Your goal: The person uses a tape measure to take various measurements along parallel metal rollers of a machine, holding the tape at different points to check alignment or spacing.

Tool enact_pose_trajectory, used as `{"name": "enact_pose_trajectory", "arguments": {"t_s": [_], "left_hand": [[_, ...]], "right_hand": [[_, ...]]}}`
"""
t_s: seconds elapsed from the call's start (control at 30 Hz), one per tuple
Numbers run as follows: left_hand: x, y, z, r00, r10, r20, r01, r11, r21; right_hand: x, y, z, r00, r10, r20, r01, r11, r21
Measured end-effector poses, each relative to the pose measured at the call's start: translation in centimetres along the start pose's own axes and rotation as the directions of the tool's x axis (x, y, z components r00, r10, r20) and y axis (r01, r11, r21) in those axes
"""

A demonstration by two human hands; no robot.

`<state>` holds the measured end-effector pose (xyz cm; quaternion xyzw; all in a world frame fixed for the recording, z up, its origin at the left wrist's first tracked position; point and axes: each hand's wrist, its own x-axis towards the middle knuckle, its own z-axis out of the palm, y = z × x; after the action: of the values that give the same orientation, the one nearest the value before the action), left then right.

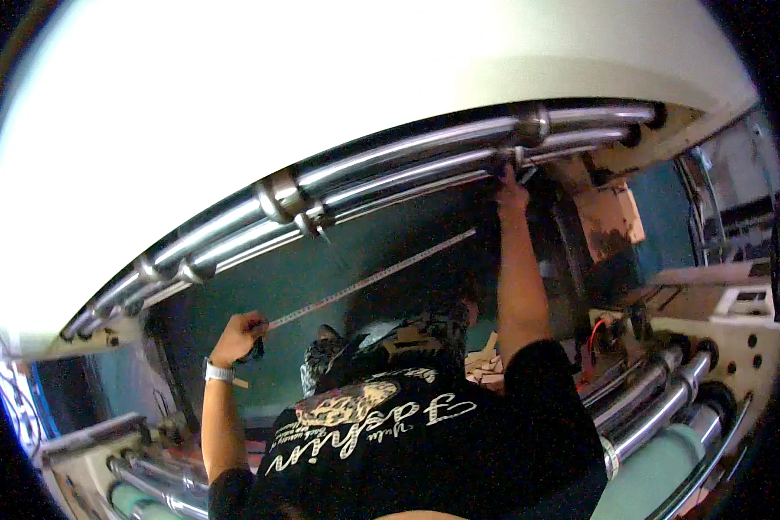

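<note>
My left hand [244, 336], with a pale wristband on its wrist, is closed around the dark case of a tape measure [256, 345]. The white tape blade [373, 279] runs out of it, slanting up to the right, and its far end lies short of my right arm. My right hand [512, 192] reaches up to the lower shiny metal bar [416, 178], close to a dark fitting with a pale end. Its fingers look curled there, but shadow and blur hide what they grip.
A large white machine panel [234, 78] spans the top. Beneath it, parallel metal bars carry several collars [279, 196]. Metal rollers [659, 416] stand at the lower right, more rollers [152, 485] at the lower left. An orange-brown board [611, 217] is beyond my right arm. The floor is green.
</note>
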<state>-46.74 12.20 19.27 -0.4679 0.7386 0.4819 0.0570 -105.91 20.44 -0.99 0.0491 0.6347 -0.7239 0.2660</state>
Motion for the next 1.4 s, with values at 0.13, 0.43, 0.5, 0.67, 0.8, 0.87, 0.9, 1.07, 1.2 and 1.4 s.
{"name": "enact_pose_trajectory", "arguments": {"t_s": [0.13,0.43,0.5,0.67,0.8,0.87,0.9,1.07,1.2,1.4], "left_hand": [[-2.2,-2.1,-1.0,1.000,0.001,-0.005,-0.001,1.000,0.015],[-3.8,-4.8,-0.4,0.997,0.006,-0.076,-0.002,0.998,0.056],[-2.9,-5.1,0.1,0.999,0.020,-0.044,-0.020,1.000,0.009],[1.4,-3.9,0.2,0.958,0.251,-0.142,-0.240,0.967,0.091],[6.7,-0.9,0.1,0.910,0.348,-0.224,-0.303,0.929,0.212],[9.4,0.6,0.2,0.854,0.449,-0.264,-0.399,0.890,0.221],[10.8,1.2,0.2,0.872,0.417,-0.257,-0.392,0.908,0.147],[15.1,1.8,-0.2,0.867,0.427,-0.258,-0.428,0.902,0.056],[16.5,1.2,-0.1,0.877,0.380,-0.295,-0.373,0.924,0.083],[18.1,0.6,0.0,0.871,0.390,-0.299,-0.312,0.909,0.278]], "right_hand": [[-9.1,3.0,2.1,0.882,-0.003,0.472,0.157,0.945,-0.287],[-28.6,10.9,18.4,0.475,0.173,0.863,0.429,0.810,-0.399],[-29.7,9.1,16.8,0.265,-0.014,0.964,0.694,0.697,-0.181],[-22.1,1.3,7.7,0.526,-0.254,0.812,0.704,0.666,-0.248],[-8.9,-3.5,-1.8,0.805,-0.593,0.028,0.560,0.743,-0.367],[-3.9,-3.8,-4.0,0.766,-0.641,0.054,0.643,0.760,-0.098],[-2.3,-3.9,-5.0,0.840,-0.532,0.108,0.539,0.841,-0.049],[0.6,-4.6,-2.5,0.894,-0.410,0.184,0.421,0.907,-0.027],[1.5,-4.7,-1.1,0.797,-0.565,0.214,0.580,0.814,-0.009],[7.3,-2.3,-3.0,0.820,-0.517,0.246,0.562,0.808,-0.174]]}}
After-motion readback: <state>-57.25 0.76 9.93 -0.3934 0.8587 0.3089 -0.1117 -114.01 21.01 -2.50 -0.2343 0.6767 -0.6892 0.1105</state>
